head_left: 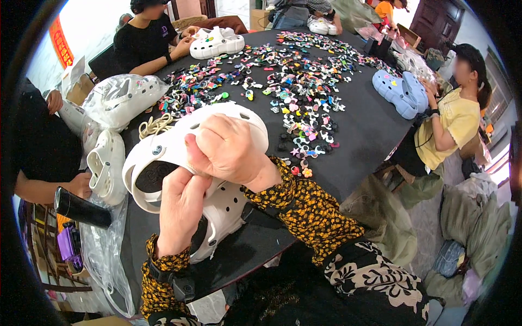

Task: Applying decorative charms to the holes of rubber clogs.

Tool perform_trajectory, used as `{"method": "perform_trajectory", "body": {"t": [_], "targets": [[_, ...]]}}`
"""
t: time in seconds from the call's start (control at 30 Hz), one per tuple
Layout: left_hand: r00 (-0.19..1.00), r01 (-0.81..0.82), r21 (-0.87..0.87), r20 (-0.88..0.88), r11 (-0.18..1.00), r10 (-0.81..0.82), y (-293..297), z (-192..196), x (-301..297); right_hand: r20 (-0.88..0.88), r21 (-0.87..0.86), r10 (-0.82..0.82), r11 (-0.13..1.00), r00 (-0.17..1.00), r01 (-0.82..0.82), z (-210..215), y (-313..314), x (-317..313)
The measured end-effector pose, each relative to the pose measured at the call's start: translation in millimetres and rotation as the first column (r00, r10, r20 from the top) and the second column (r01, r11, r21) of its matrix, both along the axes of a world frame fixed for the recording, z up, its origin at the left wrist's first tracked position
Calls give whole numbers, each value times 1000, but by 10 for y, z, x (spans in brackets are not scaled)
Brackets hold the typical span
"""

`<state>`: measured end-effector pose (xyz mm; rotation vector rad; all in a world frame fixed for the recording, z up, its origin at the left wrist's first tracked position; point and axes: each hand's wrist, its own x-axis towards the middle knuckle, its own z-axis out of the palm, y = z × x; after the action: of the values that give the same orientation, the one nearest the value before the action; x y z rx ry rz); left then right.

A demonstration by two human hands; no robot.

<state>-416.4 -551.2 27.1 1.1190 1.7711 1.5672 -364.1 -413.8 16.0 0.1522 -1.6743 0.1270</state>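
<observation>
Two hands on one clog point(176, 142), held over a second shoe point(231, 204) at the table point(359, 146). Left hand point(182, 204): grip seems to pinch the clog's edge. Right hand point(231, 146): grip curled, contents hidden, can't tell. I judge fitting underway, probably charms point(304, 79); next calls for firm, braced pressure.

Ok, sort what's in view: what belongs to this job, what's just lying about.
Likely part of the job:
- white shoe, left hand and right hand on it
- second white shoe, below it
- small charms

Likely just lying about:
- clear plastic
- green sacks
</observation>
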Motion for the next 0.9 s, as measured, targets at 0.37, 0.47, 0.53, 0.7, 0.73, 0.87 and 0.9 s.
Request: {"method": "perform_trajectory", "body": {"t": [0.37, 0.47, 0.53, 0.7, 0.73, 0.87, 0.9], "targets": [[998, 63, 46, -2, 997, -63, -218, -2, -242, 435, -23, 57, 998, 899, -53, 267, -193, -88], [992, 115, 38, 38, 993, -116, -265, -37, -312, 437, 86, -44, 996, 898, 7, 238, -258, -137], [991, 117, 53, 56, 992, -120, -288, -37, -302, 410, 169, -110, 985, 906, 43, 207, -287, -167], [990, 94, 62, 98, 994, -100, -376, -82, -376, 315, 202, -53, 979, 948, -12, 162, -328, -275], [982, 97, 86, 151, 991, -110, -359, -131, -424, 316, 206, -56, 979, 947, -11, 166, -334, -277], [883, -5, 111, 466, 994, -47, -351, -48, -441, 237, 211, -41, 978, 971, -10, 117, -425, -308], [882, -12, 113, 469, 993, -43, -342, -60, -460, 162, 175, 7, 984, 987, -36, 92, -460, -318]]}}
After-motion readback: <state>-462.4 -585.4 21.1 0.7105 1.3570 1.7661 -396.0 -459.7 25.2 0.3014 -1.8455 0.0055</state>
